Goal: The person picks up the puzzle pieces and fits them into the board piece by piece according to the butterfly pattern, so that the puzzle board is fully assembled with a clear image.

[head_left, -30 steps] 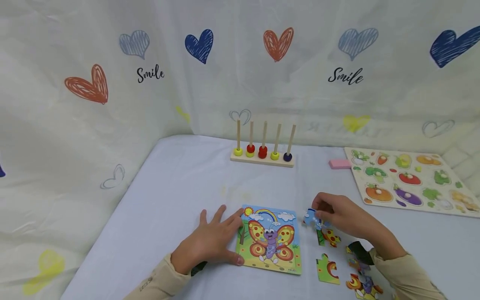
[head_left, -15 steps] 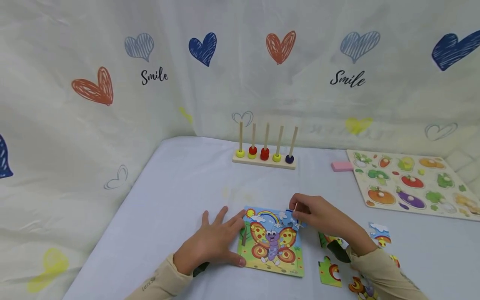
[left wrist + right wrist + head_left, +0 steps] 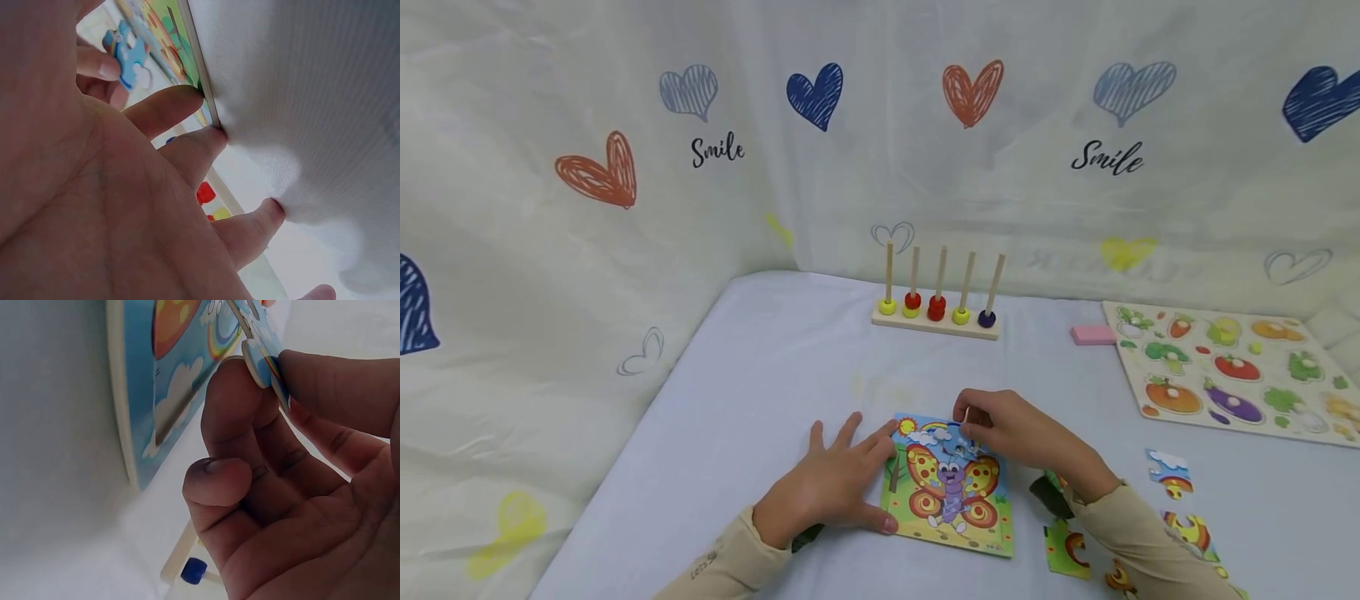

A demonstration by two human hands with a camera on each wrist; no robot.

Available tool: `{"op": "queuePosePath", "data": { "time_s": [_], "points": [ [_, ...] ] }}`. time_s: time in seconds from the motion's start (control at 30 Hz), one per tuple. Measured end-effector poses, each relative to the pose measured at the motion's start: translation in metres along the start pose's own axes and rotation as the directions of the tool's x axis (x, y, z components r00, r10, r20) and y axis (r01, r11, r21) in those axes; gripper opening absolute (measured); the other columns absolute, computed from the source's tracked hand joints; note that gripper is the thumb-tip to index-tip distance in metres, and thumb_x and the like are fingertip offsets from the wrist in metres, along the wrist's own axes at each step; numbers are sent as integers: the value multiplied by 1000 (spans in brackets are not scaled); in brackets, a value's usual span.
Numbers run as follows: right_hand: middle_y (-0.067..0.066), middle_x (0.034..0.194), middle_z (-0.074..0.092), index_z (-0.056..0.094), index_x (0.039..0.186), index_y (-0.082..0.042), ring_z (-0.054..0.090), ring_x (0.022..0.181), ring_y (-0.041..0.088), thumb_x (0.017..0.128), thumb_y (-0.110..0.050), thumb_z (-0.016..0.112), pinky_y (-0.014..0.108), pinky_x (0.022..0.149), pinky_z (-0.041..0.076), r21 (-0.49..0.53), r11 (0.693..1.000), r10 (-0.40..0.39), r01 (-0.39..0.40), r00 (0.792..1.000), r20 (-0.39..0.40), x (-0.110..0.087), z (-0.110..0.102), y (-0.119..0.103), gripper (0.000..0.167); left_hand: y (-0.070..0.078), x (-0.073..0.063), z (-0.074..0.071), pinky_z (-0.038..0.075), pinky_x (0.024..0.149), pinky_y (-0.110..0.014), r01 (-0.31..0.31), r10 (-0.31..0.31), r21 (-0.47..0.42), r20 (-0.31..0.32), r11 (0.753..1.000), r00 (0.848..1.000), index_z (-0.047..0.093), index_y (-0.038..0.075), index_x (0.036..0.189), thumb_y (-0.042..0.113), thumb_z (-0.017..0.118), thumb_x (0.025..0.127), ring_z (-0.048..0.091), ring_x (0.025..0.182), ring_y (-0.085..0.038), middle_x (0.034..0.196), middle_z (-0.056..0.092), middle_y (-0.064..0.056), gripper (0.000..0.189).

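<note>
A square butterfly puzzle board lies on the white cloth. My left hand rests along its left side, fingers spread, with the thumb on the lower-left edge. In the left wrist view, two fingertips touch the board's edge. Over the upper part of the board, my right hand pinches a blue puzzle piece between thumb and forefinger. The right wrist view shows this piece tilted and raised off the board. My right fingers partly cover the board's upper-right picture.
Loose puzzle pieces lie right of the board: a green one, a rainbow-and-cloud one, and others partly under my right forearm. Behind stand a bead-and-peg counter, a pink block and a vegetable peg board.
My right hand has carried the blue puzzle piece leftward from the loose pieces to over the board. My left hand stays at the board's left edge.
</note>
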State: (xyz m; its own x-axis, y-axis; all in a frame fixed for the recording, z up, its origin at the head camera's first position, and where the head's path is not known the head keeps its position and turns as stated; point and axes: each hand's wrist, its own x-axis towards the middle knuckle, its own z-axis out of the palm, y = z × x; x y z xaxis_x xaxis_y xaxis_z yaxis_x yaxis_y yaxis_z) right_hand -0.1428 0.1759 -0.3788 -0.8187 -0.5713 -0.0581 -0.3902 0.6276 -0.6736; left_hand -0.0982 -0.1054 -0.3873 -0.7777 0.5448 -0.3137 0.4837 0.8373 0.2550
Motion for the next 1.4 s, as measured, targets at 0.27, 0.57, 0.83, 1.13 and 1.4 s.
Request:
{"op": "queuePosePath", "data": {
  "time_s": [0.27, 0.57, 0.83, 1.13, 1.4],
  "points": [
    [-6, 83, 63, 70, 106, -10, 57, 75, 13, 103, -9, 71, 30, 66, 52, -15, 1000, 1, -1, 1000, -6, 9, 6, -5, 4, 0, 0, 1, 20, 112, -83, 3, -3, 21, 0, 1000, 1000, 51, 25, 125, 67, 85, 81, 20, 159, -45, 177, 25, 6, 70],
    [-6, 84, 65, 76, 104, -9, 58, 76, 13, 100, -9, 74, 29, 66, 54, -37, 999, 17, -17, 1000, -14, 14, 10, -6, 4, 2, 1, -1, 20, 113, -83, 10, -10, 26, 11, 1000, 1000, 51, 25, 126, 68, 85, 81, 20, 159, -44, 177, 24, 7, 70],
    [-5, 81, 66, 76, 101, -6, 57, 70, 13, 100, -8, 75, 29, 64, 54, -83, 993, 84, -87, 996, -40, 20, 19, -10, 2, 2, 0, -1, 20, 113, -83, 9, -10, 27, 20, 1000, 1000, 51, 25, 126, 68, 84, 82, 20, 159, -44, 177, 24, 7, 70],
    [5, 93, 55, 65, 97, -8, 54, 76, 18, 99, -6, 77, 32, 67, 52, -179, 972, 137, -154, 985, -108, 19, 31, -22, 12, 1, -1, -2, 20, 112, -84, 1, -1, 28, 9, 1000, 1000, 51, 24, 126, 66, 85, 82, 21, 159, -45, 177, 24, 5, 69],
    [3, 93, 55, 64, 96, -10, 53, 80, 18, 99, -8, 76, 34, 71, 53, -173, 976, 106, -132, 983, -149, 16, 31, -23, 12, 1, 0, -1, 21, 112, -83, 1, -1, 33, 7, 999, 1000, 51, 24, 127, 67, 84, 82, 21, 159, -45, 177, 25, 5, 70]
  ]
}}
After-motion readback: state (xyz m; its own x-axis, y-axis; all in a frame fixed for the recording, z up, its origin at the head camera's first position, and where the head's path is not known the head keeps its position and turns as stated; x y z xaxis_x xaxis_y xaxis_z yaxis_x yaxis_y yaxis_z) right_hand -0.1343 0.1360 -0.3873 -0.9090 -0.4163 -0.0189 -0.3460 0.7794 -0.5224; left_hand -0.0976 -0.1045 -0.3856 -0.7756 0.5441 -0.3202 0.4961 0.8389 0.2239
